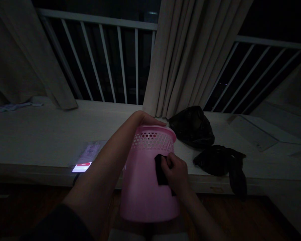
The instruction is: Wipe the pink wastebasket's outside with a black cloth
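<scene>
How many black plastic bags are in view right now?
2: one bag on the ledge beside the pink plastic basket; the other bag nearer the front, one end hanging over the edge. Their dark folds could hide another.

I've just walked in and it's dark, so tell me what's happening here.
A person has the left hand at the rimmed end of a round pink plastic basket with a honeycomb band. The right hand grips what looks like a black cloth against the basket's side. Black plastic bags lie to the right on a white ledge.
</scene>
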Demonstrator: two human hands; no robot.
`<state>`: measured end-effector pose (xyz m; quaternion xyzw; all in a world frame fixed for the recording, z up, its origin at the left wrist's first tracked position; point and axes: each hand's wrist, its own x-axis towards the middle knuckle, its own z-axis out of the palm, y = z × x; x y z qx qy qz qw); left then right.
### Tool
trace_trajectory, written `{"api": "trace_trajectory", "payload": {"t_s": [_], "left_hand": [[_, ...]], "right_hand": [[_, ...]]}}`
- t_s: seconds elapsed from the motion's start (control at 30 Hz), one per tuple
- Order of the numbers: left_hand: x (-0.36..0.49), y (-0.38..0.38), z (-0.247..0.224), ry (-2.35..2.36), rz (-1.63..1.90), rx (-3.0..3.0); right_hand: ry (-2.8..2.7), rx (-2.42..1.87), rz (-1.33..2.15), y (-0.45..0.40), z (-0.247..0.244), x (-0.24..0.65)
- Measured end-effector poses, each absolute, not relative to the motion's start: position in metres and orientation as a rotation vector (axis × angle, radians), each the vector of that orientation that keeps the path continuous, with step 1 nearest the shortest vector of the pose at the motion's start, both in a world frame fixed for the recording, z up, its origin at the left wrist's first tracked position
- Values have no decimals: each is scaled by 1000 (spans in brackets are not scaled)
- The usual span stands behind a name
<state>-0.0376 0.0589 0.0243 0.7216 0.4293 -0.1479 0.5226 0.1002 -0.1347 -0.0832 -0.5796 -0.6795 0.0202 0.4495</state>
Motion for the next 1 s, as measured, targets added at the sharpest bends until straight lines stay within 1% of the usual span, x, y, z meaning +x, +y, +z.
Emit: {"api": "trace_trajectory", "payload": {"t_s": [0.1,0.27,0.67,0.9,1.0], "left_hand": [[-38,55,26,1038,-313,1757],[-41,50,26,1047,-358,1669],[-41,50,26,1062,-337,1650],[-47,54,23,1063,-353,1506],[-45,54,24,1075,-363,1490]], "right_hand": [[-1684,-1440,51,-135,-83,99],[-1689,-1432,54,-134,-82,97],[-1698,-1429,46,-131,-81,98],[-1802,-1411,-76,-139,-74,83],[-1813,-1399,-66,-136,-72,85]]}}
